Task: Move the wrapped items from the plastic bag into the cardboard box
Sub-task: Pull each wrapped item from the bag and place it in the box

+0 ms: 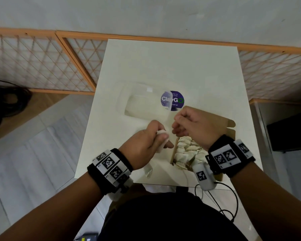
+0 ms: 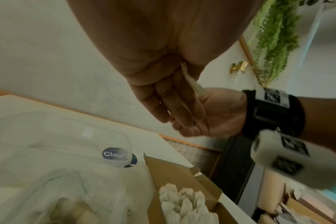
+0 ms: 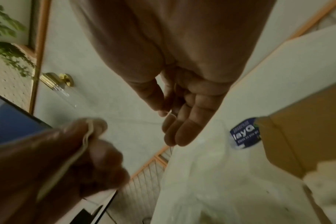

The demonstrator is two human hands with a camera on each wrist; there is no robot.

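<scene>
My left hand (image 1: 155,136) grips a flat white wrapped item (image 1: 162,139) above the white table (image 1: 172,66), just left of the cardboard box (image 1: 215,119). The same item (image 2: 195,86) shows edge-on between my left fingers. The open box holds several white wrapped items (image 1: 188,150). My right hand (image 1: 177,126) hovers over the box's far left corner with its fingers curled. Its thumb and forefinger pinch a thin pale strand (image 3: 170,114); what the strand is cannot be told. The clear plastic bag (image 1: 142,103) lies slack left of the box.
A round purple sticker (image 1: 174,100) sits on the table under the bag's edge. An orange lattice screen (image 1: 42,63) stands behind the table. Black cables (image 1: 9,100) lie on the floor at left, and a dark cabinet (image 1: 290,131) stands at right.
</scene>
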